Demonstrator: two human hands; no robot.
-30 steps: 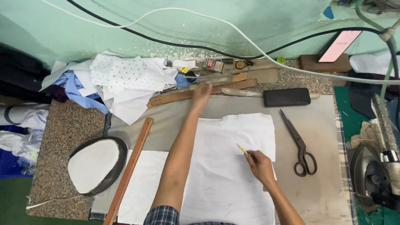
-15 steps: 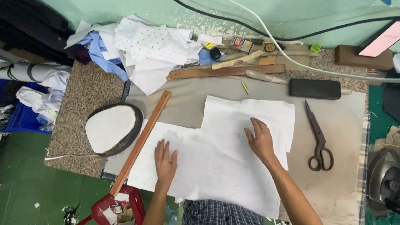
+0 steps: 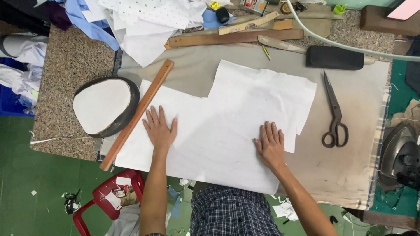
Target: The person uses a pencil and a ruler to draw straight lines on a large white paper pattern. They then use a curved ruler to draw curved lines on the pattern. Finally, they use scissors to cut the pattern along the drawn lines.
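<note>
1. White fabric piece [image 3: 227,131]: lies flat on the grey padded cover [image 3: 358,144] of the table, near the front edge; a 2nd white layer appears to overlap it at upper right, edges stepped.
2. Left hand [image 3: 159,129]: palm down on the left part of the fabric, fingers spread. The grip is fully open and encloses nothing; it only presses.
3. Right hand [image 3: 270,146]: palm down on the lower right part of the fabric, fingers extended and close together. The grip is likewise open, holding nothing.
4. Handling judgement: the fabric looks thin, light and limp. It will likely slide on the cover and crease if pushed from 1 point. Best taken at a corner or along a free edge, or moved under flat palms.
5. Wooden ruler [image 3: 138,114]: lies diagonally, touching the fabric's left edge, just beside the left hand.
6. Oval white pressing pad [image 3: 103,105] with dark rim: left of the ruler, on the speckled stone surface.
7. Scissors [image 3: 334,111]: closed, right of the fabric, apart from it.
8. Black rectangular block [image 3: 334,57]: beyond the fabric, at the far right.
9. Heap of white and blue cloth [image 3: 144,22]: far left corner.
</note>
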